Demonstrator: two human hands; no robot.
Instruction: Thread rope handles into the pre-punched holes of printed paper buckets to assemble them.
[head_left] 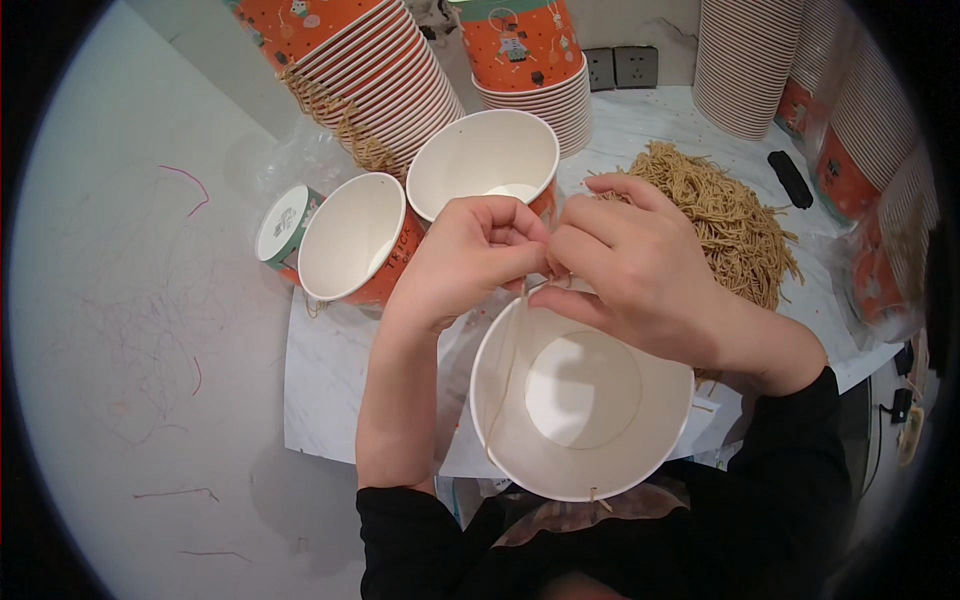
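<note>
A white paper bucket (580, 400) with an orange outside sits close to my body, mouth up. A tan twine string (507, 380) runs across its inside from the near rim to the far rim. My left hand (470, 255) and my right hand (625, 260) meet at the far rim, both pinching the string's end there. The knot itself is hidden by my fingers.
Two more open orange buckets (355, 245) (485, 160) lie on their sides behind my hands. A pile of tan twine pieces (725, 215) lies at the right. Stacks of nested buckets (365, 60) (745, 60) stand along the back, a small cup (283, 225) at the left.
</note>
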